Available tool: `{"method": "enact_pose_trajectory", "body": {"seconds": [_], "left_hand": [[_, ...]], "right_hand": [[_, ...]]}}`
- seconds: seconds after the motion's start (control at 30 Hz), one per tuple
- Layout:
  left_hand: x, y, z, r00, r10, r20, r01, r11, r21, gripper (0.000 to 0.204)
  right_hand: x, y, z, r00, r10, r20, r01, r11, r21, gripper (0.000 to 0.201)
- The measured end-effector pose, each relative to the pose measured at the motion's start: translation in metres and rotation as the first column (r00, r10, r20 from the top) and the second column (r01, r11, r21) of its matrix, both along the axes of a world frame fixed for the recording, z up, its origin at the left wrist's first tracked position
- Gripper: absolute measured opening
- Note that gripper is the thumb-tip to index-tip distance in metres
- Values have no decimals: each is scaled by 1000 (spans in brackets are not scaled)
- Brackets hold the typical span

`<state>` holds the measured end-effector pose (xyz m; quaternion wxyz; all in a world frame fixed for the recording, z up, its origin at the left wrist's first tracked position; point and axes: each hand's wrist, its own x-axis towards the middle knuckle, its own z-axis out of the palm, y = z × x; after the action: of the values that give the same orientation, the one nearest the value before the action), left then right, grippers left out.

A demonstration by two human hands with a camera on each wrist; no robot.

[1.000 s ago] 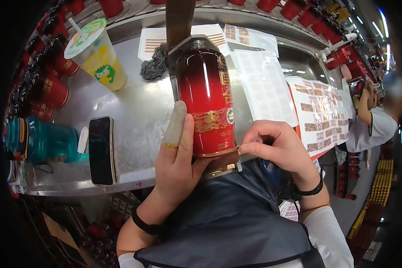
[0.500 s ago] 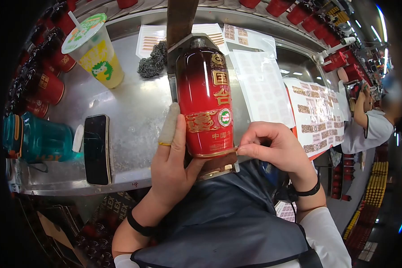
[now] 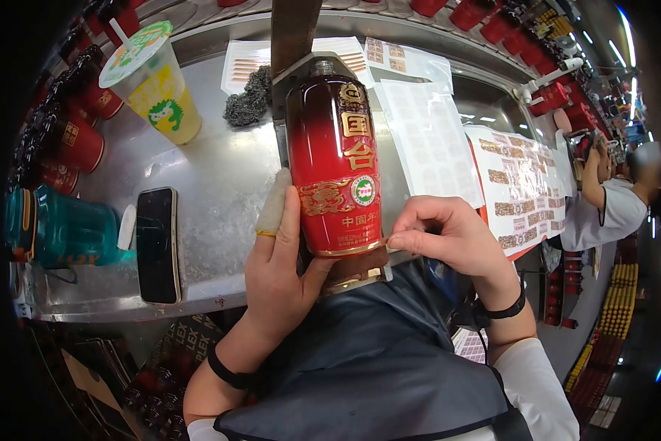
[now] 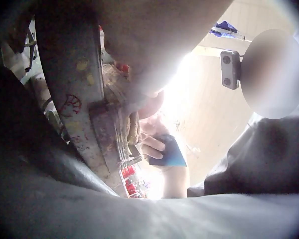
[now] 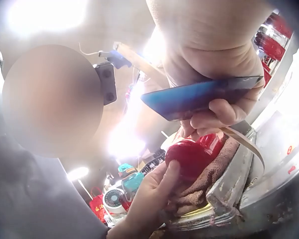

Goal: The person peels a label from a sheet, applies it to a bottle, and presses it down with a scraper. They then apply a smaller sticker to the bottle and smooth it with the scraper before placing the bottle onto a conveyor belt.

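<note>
A glossy dark-to-red bottle (image 3: 327, 158) with gold lettering lies on a narrow stand, its neck pointing away from me. My left hand (image 3: 279, 272) holds its lower left side, fingers along the glass and thumb at the base; one finger wears a grey cover (image 3: 273, 202). At the bottle's lower right edge, my right hand (image 3: 451, 239) has thumb and forefinger pinched together. The right wrist view shows a thin beige strip (image 5: 251, 149) curling from those fingers, and a flat dark-blue card-like piece (image 5: 199, 97) held in the same hand. A brown towel (image 5: 199, 186) lies beneath the bottle.
Left on the metal table are a phone (image 3: 158, 246), a teal jug (image 3: 73, 228) and a drink cup (image 3: 165, 103). Steel wool (image 3: 249, 99) lies beside the upright post (image 3: 293, 33). Label sheets (image 3: 518, 187) lie right; another person (image 3: 613, 198) works beyond.
The bottle has rolled leftward about its length, bringing the gold lettering and green-white emblem from its right edge toward the middle. Both hands keep nearly the same places at its base.
</note>
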<state>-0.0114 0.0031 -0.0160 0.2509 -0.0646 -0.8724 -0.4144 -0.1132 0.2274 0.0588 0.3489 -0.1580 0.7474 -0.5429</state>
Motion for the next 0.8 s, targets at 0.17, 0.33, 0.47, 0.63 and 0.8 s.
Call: {"method": "enact_pose_trajectory", "body": {"seconds": [0.17, 0.33, 0.47, 0.63, 0.8], "left_hand": [[0, -2, -2, 1000, -10, 0, 10, 999, 38, 77], [8, -4, 6, 1000, 1, -4, -1, 999, -39, 67], [22, -7, 7, 962, -196, -192, 141, 953, -268, 43], [10, 2, 17, 903, -250, -348, 96, 910, -403, 28], [10, 14, 13, 897, -268, -352, 42, 843, -536, 22]], "right_hand": [[-2, -3, -4, 999, -1, 39, 1, 1000, 2, 15], [-5, -5, -11, 999, 20, 30, -21, 1000, 2, 17], [-6, -4, -15, 999, 25, 26, -25, 1000, -7, 18], [-5, -3, -17, 1000, 23, 8, -23, 1000, 3, 19], [-7, -2, -15, 993, 71, -91, -68, 997, 43, 16]]}}
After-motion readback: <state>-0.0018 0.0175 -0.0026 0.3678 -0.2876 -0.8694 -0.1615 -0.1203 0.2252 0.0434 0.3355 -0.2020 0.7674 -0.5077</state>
